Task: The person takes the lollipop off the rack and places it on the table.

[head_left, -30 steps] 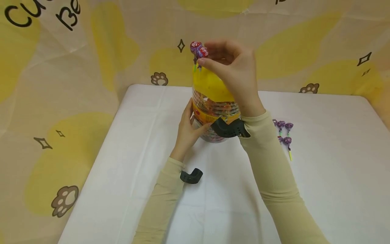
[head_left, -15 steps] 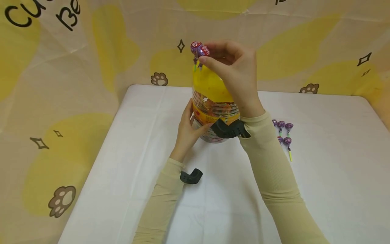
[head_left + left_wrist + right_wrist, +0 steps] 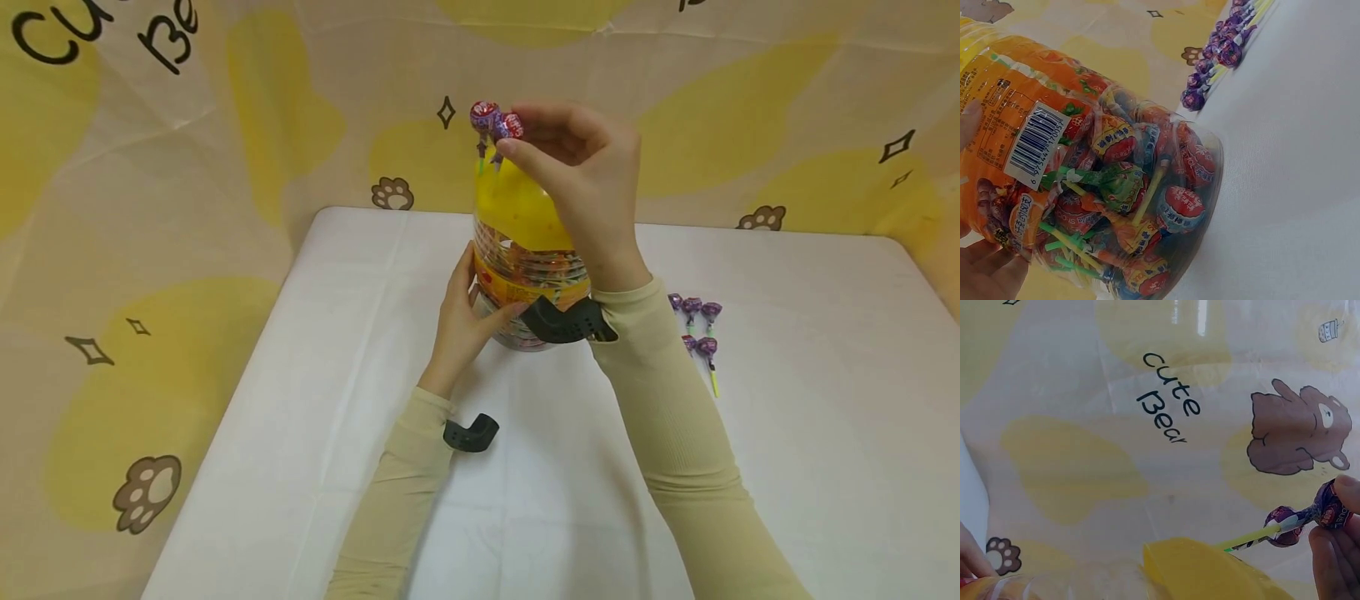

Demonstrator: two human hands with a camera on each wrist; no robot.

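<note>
A clear plastic jar [image 3: 525, 267] with an orange label and a yellow top [image 3: 517, 204] stands on the table. Wrapped lollipops [image 3: 1122, 187] of several colours show through its wall in the left wrist view. My left hand [image 3: 465, 325] grips the jar low on its side, thumb in front. Above the top, thumb and fingertips of my right hand [image 3: 581, 167] pinch the purple-red head of a lollipop [image 3: 508, 126]. Its pale stick slants down to the yellow top in the right wrist view. Just left of it a second purple lollipop [image 3: 483, 117] stands upright at the top.
Several purple lollipops [image 3: 707, 346] lie in rows on the white table [image 3: 810, 433] right of the jar, partly behind my right forearm. A patterned cloth [image 3: 720, 108] hangs behind and to the left of the table. Each wrist wears a black mount [image 3: 471, 433].
My right hand has shifted slightly to the right with the pinched lollipop, away from the second one. My left hand and the jar have stayed put.
</note>
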